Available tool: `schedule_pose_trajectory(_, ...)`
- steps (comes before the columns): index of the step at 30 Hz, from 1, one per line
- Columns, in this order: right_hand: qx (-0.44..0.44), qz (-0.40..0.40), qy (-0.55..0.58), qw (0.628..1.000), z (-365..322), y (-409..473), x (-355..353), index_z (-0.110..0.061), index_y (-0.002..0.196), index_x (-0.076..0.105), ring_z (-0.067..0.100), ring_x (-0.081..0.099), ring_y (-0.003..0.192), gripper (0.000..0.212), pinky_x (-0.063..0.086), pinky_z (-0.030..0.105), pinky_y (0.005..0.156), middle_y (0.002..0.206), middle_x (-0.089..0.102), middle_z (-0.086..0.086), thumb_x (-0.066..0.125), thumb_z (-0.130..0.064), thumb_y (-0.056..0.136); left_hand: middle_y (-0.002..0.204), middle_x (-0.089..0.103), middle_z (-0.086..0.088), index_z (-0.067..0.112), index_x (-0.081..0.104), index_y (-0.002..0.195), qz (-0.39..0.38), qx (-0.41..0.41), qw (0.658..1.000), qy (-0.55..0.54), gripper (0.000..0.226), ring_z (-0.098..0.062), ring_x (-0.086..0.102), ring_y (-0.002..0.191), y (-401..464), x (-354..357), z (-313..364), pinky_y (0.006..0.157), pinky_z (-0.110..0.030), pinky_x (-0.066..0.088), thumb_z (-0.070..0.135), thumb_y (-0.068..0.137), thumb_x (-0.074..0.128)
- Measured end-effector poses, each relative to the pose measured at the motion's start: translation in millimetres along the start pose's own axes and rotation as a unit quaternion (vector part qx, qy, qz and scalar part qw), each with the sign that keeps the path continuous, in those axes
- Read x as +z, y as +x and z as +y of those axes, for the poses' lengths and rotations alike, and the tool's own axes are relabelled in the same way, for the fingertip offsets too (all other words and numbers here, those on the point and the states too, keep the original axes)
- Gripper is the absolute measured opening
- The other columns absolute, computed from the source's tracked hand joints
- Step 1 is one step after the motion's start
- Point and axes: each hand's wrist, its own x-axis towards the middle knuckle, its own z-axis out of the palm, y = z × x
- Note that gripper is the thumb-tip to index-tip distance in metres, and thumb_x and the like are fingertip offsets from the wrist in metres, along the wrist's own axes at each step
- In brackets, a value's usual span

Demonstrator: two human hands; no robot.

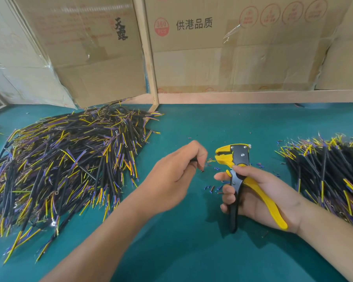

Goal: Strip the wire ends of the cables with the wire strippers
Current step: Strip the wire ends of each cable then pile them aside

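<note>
My right hand grips the yellow and black wire strippers by the handles, jaws pointing left. My left hand pinches a short black cable, mostly hidden in my fingers; its thin coloured wire ends reach toward the stripper jaws, just short of them. A big heap of black cables with yellow, blue and purple wires lies on the left of the green mat. A second heap of cables lies at the right edge.
Small cut bits of insulation are scattered on the green mat below the strippers. Cardboard boxes and a wooden frame post wall off the back of the bench.
</note>
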Motion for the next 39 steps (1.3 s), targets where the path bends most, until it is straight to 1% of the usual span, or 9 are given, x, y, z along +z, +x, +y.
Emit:
schedule_pose_trajectory(2,0.001,-0.006,0.001,1.0,-0.2,0.8,-1.4,-0.002,0.112,0.07,0.028,0.056,0.064,0.045,0.054,0.049,0.077,0.075,0.056,0.012,0.079,-0.034,0.081,0.083,0.048,0.023,0.019,0.048,0.094,0.01,0.01,1.0,0.014,0.034,-0.002,0.045,0.075,1.4,-0.6,-1.2,0.068,-0.01,0.032,-0.014,0.087,0.038)
schedule_pose_trajectory(11,-0.001,0.0,-0.001,1.0,-0.9,-1.4,2.2,-0.002,0.11,0.07,0.028,0.056,0.063,0.046,0.054,0.049,0.078,0.075,0.056,0.012,0.08,-0.034,0.079,0.081,0.045,0.019,0.009,0.05,0.088,0.029,0.04,0.998,0.027,0.032,-0.002,0.041,0.074,2.0,-1.5,3.6,0.069,-0.01,0.031,-0.021,0.084,0.039)
schedule_pose_trajectory(17,-0.005,0.011,-0.002,1.0,-1.2,-3.0,6.4,-0.001,0.108,0.071,0.028,0.056,0.062,0.047,0.055,0.049,0.077,0.074,0.055,0.012,0.083,-0.033,0.075,0.084,0.052,-0.002,0.009,0.049,0.085,0.028,0.037,0.999,-0.007,0.029,-0.017,0.042,0.077,1.6,-1.4,7.5,0.069,-0.024,0.035,-0.017,0.083,0.036)
schedule_pose_trajectory(20,-0.005,0.009,-0.001,1.0,-0.8,-2.8,6.6,-0.002,0.109,0.071,0.027,0.055,0.063,0.045,0.054,0.05,0.077,0.075,0.055,0.012,0.08,-0.033,0.078,0.084,0.053,-0.006,0.009,0.049,0.083,0.03,0.032,0.999,-0.023,0.03,-0.025,0.045,0.08,0.8,-2.2,7.6,0.071,-0.037,0.039,-0.018,0.081,0.036)
schedule_pose_trajectory(24,-0.002,0.005,-0.003,1.0,-1.1,-2.1,5.9,-0.002,0.108,0.071,0.027,0.055,0.063,0.043,0.054,0.05,0.077,0.074,0.055,0.011,0.079,-0.033,0.08,0.084,0.054,-0.008,0.004,0.052,0.08,0.037,0.037,0.998,-0.022,0.03,-0.028,0.048,0.082,1.5,-3.5,7.9,0.073,-0.042,0.04,-0.022,0.081,0.037)
schedule_pose_trajectory(28,-0.005,0.003,-0.005,1.0,-0.2,-1.8,3.4,-0.001,0.11,0.07,0.028,0.055,0.063,0.044,0.053,0.051,0.078,0.075,0.054,0.012,0.079,-0.033,0.081,0.083,0.053,-0.007,0.006,0.055,0.08,0.043,0.035,0.998,-0.027,0.031,-0.025,0.048,0.079,1.3,-4.2,8.0,0.071,-0.039,0.039,-0.02,0.084,0.037)
schedule_pose_trajectory(31,-0.004,-0.004,-0.006,1.0,0.0,-1.2,1.3,-0.001,0.112,0.07,0.028,0.055,0.064,0.043,0.053,0.051,0.08,0.076,0.055,0.012,0.077,-0.034,0.083,0.084,0.055,0.007,0.013,0.057,0.087,0.028,0.017,0.999,-0.033,0.037,-0.011,0.048,0.074,-1.1,-3.4,7.7,0.069,-0.021,0.038,-0.021,0.087,0.043)
schedule_pose_trajectory(33,0.001,-0.009,-0.003,1.0,0.0,-0.6,0.0,-0.001,0.112,0.07,0.028,0.056,0.065,0.043,0.053,0.051,0.08,0.076,0.055,0.012,0.075,-0.034,0.085,0.085,0.058,0.01,0.019,0.059,0.097,0.017,-0.002,0.999,-0.047,0.038,-0.01,0.045,0.066,-2.8,-2.6,7.8,0.064,-0.015,0.036,-0.015,0.088,0.046)
schedule_pose_trajectory(39,0.003,-0.014,-0.003,1.0,0.0,1.2,-2.6,-0.001,0.113,0.069,0.029,0.056,0.066,0.042,0.053,0.051,0.081,0.077,0.056,0.013,0.073,-0.034,0.087,0.086,0.058,0.005,0.02,0.063,0.117,0.011,-0.017,0.998,-0.067,0.041,-0.011,0.036,0.057,-3.6,-2.1,8.2,0.057,-0.019,0.035,-0.005,0.089,0.047)
